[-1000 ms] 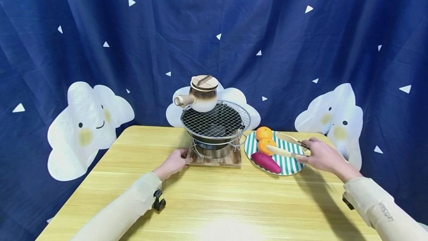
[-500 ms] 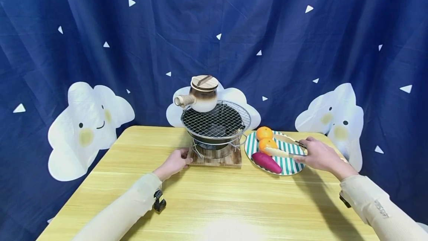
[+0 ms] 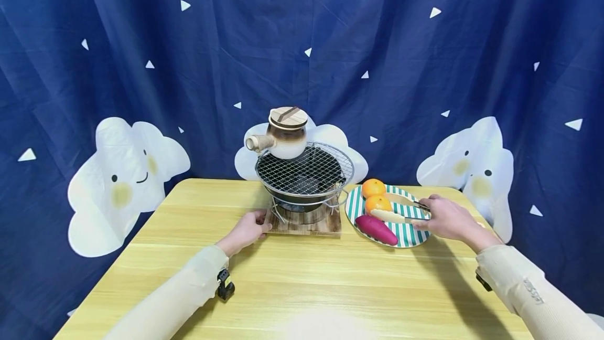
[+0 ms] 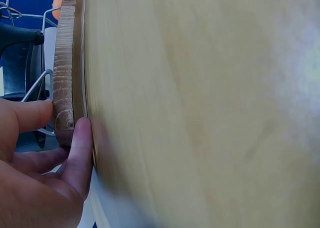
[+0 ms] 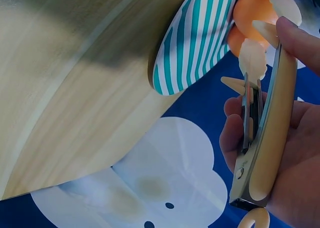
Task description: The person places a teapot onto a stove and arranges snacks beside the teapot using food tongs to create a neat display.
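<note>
My left hand (image 3: 245, 232) grips the left front corner of the wooden board (image 3: 306, 230) under the grill. In the left wrist view the thumb lies on top of the board's edge (image 4: 64, 73) and fingers are underneath. My right hand (image 3: 450, 218) holds tongs (image 3: 394, 217) with beige tips, one on each side of the nearer orange (image 3: 377, 203); firm contact is hard to tell. The orange rests on a green-and-white striped plate (image 3: 407, 235), beside another orange (image 3: 373, 187) and a purple sweet potato (image 3: 376, 230). The right wrist view shows the tongs' beige handle (image 5: 277, 133) in my palm.
A round grill (image 3: 306, 174) with a wire rack stands on the board, left of the plate. On its back left sits a lidded clay pot (image 3: 287, 140) with a side handle. A blue curtain (image 3: 212, 67) hangs behind the wooden table (image 3: 292, 277).
The right hand has moved slightly left, and the tongs' tips have drawn closer around the nearer orange. My left hand stays on the board's corner.
</note>
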Demonstrator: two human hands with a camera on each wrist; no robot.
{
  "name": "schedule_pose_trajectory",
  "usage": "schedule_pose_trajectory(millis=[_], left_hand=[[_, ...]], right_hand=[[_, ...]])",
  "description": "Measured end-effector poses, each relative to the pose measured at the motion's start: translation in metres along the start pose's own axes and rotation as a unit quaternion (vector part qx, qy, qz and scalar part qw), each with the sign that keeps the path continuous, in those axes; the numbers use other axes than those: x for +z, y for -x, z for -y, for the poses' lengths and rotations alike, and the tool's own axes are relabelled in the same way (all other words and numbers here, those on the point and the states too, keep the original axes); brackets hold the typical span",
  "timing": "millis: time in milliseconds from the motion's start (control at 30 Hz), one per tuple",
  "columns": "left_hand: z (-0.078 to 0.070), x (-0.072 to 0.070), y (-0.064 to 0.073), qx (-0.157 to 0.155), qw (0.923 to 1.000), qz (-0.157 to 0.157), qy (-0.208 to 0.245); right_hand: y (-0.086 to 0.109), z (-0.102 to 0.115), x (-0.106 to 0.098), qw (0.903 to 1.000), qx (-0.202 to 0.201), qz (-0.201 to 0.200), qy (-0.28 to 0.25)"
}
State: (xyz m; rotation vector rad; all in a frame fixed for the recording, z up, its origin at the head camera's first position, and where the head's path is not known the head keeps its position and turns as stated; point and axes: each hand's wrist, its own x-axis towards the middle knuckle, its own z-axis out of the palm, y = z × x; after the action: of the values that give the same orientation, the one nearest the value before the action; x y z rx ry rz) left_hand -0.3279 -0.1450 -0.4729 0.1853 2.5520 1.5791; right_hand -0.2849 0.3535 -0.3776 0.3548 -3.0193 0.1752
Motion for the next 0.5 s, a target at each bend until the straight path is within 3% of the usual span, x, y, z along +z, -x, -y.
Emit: schedule_pose_trajectory(millis=[500], left_hand=[[0.0016,0.0012,-0.0005,-0.002,1.0,0.002,0.007]], right_hand=[[-0.0002,0.0,0.004,1.0,-0.006,0.0,-0.002]])
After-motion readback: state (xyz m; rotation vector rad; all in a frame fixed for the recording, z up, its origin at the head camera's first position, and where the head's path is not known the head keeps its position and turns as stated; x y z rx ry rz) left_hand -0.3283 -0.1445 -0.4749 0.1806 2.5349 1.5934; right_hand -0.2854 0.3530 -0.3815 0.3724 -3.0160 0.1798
